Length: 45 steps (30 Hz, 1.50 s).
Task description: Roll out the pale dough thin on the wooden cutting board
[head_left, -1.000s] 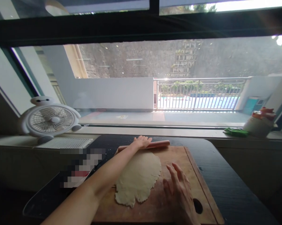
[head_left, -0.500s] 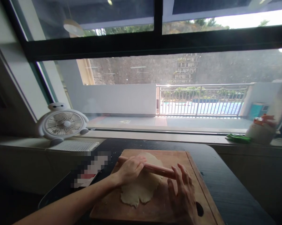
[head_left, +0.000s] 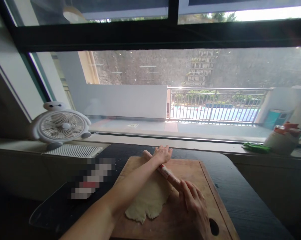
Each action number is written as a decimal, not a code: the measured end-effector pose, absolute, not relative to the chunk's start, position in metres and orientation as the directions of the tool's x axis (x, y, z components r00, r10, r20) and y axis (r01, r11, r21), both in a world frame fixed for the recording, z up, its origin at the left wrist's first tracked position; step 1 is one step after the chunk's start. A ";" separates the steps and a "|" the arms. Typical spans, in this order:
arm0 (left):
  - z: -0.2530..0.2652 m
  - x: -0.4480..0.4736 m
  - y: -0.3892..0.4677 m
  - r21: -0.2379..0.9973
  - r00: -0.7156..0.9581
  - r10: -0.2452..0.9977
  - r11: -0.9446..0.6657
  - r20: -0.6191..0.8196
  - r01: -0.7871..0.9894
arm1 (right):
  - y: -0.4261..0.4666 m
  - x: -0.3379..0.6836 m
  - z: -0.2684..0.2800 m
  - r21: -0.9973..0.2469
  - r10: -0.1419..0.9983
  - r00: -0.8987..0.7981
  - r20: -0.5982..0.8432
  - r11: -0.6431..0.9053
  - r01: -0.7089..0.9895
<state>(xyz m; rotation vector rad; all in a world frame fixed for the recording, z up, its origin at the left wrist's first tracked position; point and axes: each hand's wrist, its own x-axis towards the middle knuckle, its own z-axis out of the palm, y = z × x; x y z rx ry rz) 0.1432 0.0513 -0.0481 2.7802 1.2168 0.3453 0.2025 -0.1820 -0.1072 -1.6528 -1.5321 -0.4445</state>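
Note:
A wooden rolling pin (head_left: 169,173) with red printing lies slantwise over a thin sheet of dough (head_left: 153,196). My left hand (head_left: 162,154) is closed over the pin's far part, its fingertips pointing away from me. At the near end, my right hand (head_left: 196,201) has its fingers on the pin. The dough has a ragged, notched near edge and rests on a wooden cutting board (head_left: 192,166). My left forearm hides part of the dough's left side.
The board lies on a dark table (head_left: 243,196). A pixelated item (head_left: 92,181) is on its left. On the window sill stand a white character-shaped fan (head_left: 62,126) at left, and a green cloth-like thing (head_left: 257,147) beside a white and orange object (head_left: 283,140) at right.
My left hand has moved forward and right, swinging the pin to a steeper slant. The right hand's fingers have come down onto the near end. The view has tilted down slightly.

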 end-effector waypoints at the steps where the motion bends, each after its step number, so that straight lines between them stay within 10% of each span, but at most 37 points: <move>1: -0.048 0.140 0.050 0.165 0.650 0.741 -0.672 0.169 0.722 | -0.183 0.202 -0.103 -0.315 0.648 0.182 0.739 0.094 0.944; 12: -0.055 0.022 -0.024 0.034 0.700 0.660 -0.734 0.274 0.678 | -0.181 0.198 -0.101 -0.238 0.613 0.082 0.785 0.177 0.955; 27: -0.050 0.150 0.046 0.200 0.577 0.816 -0.571 0.037 0.796 | -0.174 0.205 -0.121 -0.280 0.614 0.215 0.760 0.011 0.960; 45: -0.045 0.046 0.005 0.050 0.712 0.696 -0.717 0.089 0.695 | -0.176 0.199 -0.109 -0.288 0.550 0.176 0.817 0.125 0.949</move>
